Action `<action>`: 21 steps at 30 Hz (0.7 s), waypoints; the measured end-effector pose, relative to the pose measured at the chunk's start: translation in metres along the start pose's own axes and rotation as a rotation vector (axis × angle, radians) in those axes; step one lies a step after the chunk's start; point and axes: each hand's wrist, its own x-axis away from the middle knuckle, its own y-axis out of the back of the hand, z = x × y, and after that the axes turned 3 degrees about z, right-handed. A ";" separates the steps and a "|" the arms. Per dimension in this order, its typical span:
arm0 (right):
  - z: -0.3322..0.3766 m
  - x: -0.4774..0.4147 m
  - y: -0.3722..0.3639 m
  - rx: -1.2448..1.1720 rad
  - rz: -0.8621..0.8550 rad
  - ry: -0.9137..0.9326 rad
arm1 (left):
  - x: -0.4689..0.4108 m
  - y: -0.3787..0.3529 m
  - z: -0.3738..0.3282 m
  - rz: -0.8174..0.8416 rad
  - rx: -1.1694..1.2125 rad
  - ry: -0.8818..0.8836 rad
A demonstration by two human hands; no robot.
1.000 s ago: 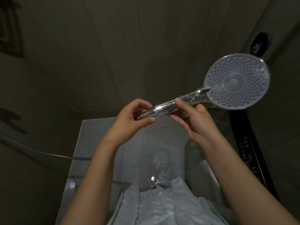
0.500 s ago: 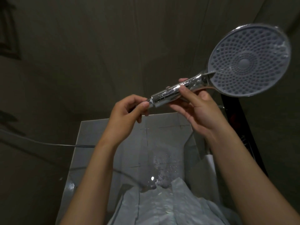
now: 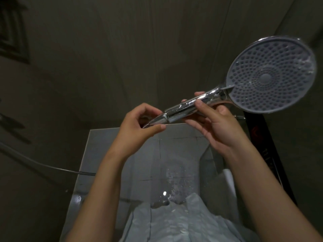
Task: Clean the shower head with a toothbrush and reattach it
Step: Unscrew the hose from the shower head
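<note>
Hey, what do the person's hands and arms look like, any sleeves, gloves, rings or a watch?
The left hand and right hand are bare: no gloves, no rings visible. The left forearm and right forearm are uncovered to the frame's bottom edge: no sleeve, watch or bracelet in view. Nails look short and unpainted.

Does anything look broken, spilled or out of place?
Nothing looks broken. Water drops cling to the shower head, held in the right hand with the left hand at its hose end; a wet patch glistens on the floor tiles.
</note>
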 end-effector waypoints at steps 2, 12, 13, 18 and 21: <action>0.000 0.001 -0.002 -0.012 -0.001 -0.002 | 0.001 0.001 0.000 0.001 0.015 -0.004; -0.004 0.001 -0.004 -0.003 -0.005 -0.026 | 0.003 0.006 0.002 0.100 -0.035 0.060; -0.005 0.001 -0.004 0.001 -0.006 -0.029 | 0.004 0.006 0.003 0.109 -0.035 0.066; -0.009 0.000 -0.005 -0.010 0.007 -0.038 | 0.005 0.007 0.006 0.120 0.054 0.069; -0.010 0.001 -0.005 -0.020 0.018 -0.040 | 0.005 0.009 0.009 0.091 0.065 0.069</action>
